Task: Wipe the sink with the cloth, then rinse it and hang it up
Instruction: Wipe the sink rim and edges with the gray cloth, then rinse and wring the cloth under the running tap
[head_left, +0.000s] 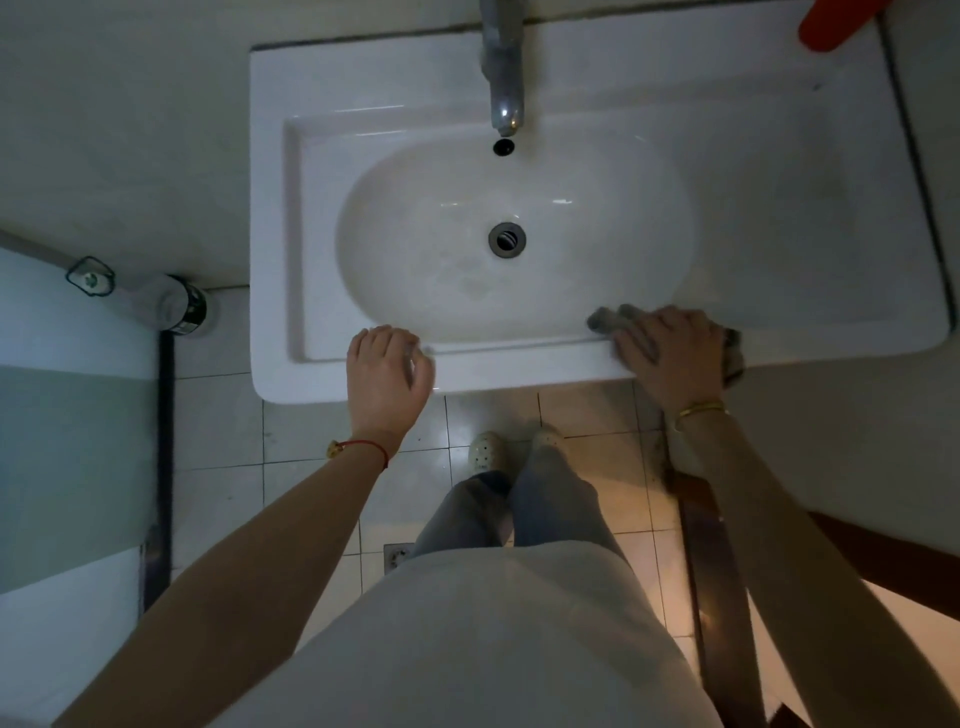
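Note:
A white rectangular sink (779, 208) with an oval basin and a dark drain (506, 239) fills the upper view. A metal tap (503, 78) juts over the back of the basin. My right hand (670, 353) presses flat on a grey cloth (605, 318) at the sink's front rim, right of the basin; the cloth pokes out on both sides of the hand. My left hand (387, 371) rests on the front rim at the basin's left, fingers curled over the edge, holding nothing.
A red object (831, 23) lies at the sink's back right corner. A chrome bin or canister (182, 309) stands on the tiled floor left of the sink. A dark wooden edge (717, 571) runs along the right. My feet (514, 447) stand below the sink.

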